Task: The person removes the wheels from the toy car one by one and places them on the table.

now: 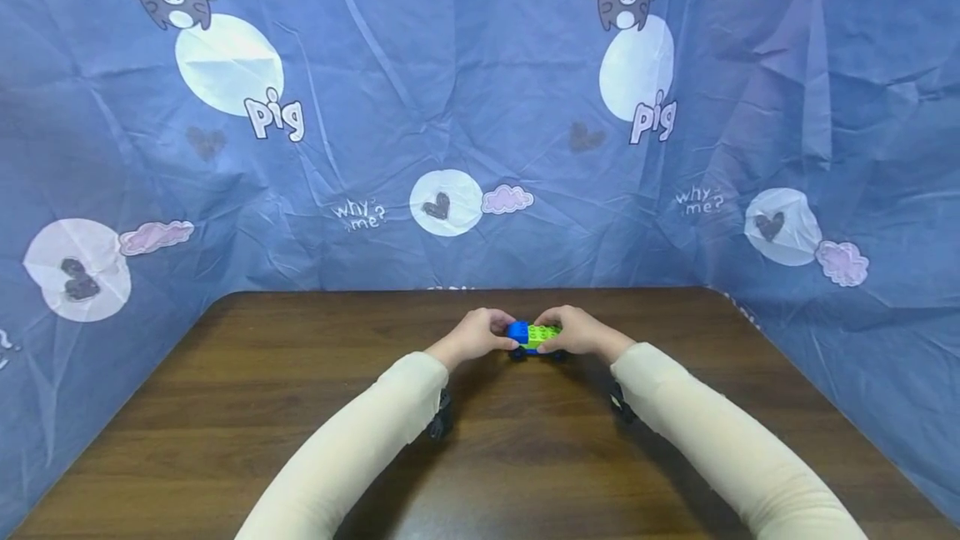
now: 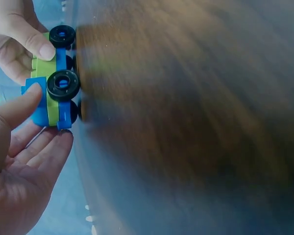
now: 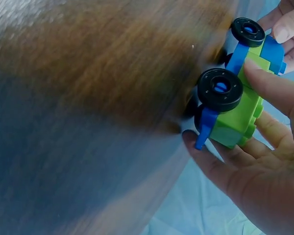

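A small toy car (image 1: 534, 337) of building blocks stands at the far middle of the table. Its body is lime green, with a blue block (image 2: 36, 108) at one end, a blue base and black wheels (image 3: 219, 90). My left hand (image 1: 472, 336) pinches the blue end, thumb on the near side and fingers around the front. At the green end, my right hand (image 1: 585, 332) grips the car, its thumb against the near side. The right fingers reach round the back and far side, partly hidden by the car in the right wrist view.
The brown wooden table (image 1: 225, 415) spreads around both forearms. Blue printed cloth (image 1: 450, 107) hangs behind it and along both sides. Black wrist gear (image 1: 441, 417) shows under the left sleeve, and similar gear (image 1: 621, 403) under the right.
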Demonstrator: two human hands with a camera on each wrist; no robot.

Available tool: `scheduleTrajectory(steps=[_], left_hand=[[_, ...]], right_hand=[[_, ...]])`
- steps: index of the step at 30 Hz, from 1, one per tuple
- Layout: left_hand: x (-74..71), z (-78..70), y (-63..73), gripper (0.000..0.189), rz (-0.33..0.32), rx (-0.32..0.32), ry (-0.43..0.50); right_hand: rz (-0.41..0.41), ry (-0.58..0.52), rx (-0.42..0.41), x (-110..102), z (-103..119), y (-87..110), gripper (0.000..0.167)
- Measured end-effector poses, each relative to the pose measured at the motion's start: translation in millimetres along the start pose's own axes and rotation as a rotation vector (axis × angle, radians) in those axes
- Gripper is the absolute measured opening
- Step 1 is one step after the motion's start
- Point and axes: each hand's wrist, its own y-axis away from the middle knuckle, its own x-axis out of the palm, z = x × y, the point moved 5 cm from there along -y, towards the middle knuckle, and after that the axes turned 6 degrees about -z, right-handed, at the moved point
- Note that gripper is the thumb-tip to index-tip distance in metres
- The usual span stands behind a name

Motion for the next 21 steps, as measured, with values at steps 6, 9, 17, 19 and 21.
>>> scheduleTrajectory(steps=[6,9,17,19,21], left_hand=[[-1.3,6.5,-3.9,0.032,-0.04,-0.04,0.004],[-0.6,6.5,-3.2,0.033,-0.037,-0.038,0.011],[-0.2,7.4,-2.4,0.032,-0.061,-0.043,0.018],[-0.3,8.3,-2.8,0.031,-0.066,-0.043,0.015],[0.1,9.1,-3.3,0.03,-0.065,-0.041,0.014]], right_hand=[[0.022,-0.023,0.063,3,-2,-2.0,0.043],[0.03,-0.027,0.114,5,-6,0.1,0.045],[0.011,-0.062,0.182,8,-9,2.3,0.045],[0.007,-0.076,0.204,10,-10,1.5,0.045],[0.008,-0.078,0.211,10,-9,0.7,0.046]])
